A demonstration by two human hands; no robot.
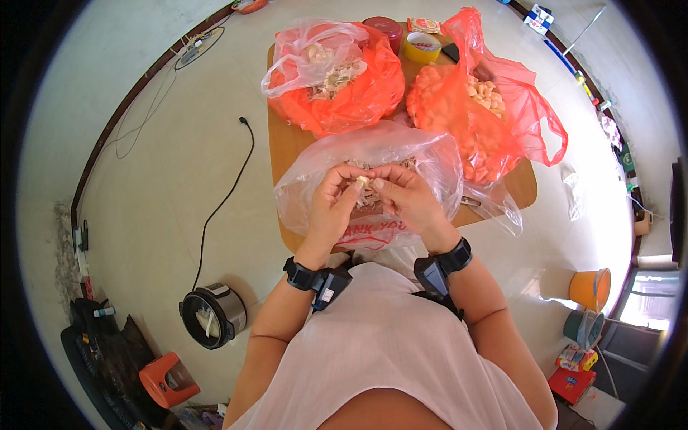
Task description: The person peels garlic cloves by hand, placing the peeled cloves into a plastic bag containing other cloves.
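Observation:
A small pale garlic clove [364, 181] is pinched between the fingertips of my left hand [334, 203] and my right hand [413, 200]. Both hands are above an open clear plastic bag [301, 180] with red printing, and papery garlic skins [371, 198] lie inside it. Beyond my right hand, a red plastic bag [529, 115] bulges with many peeled cloves [486, 97]. Another red bag [376, 91] stands at the back left. A whitish bag [333, 35] with garlic pieces and skins [339, 78] rests in its mouth.
Along the back of the wooden table [290, 142] are a dark red container [387, 29], a yellow tape roll [422, 48] and a packet [424, 25]. A metal tool [471, 201] lies near the right edge. An electric cooker [215, 314], its cord and an orange stool [169, 380] occupy the floor at left.

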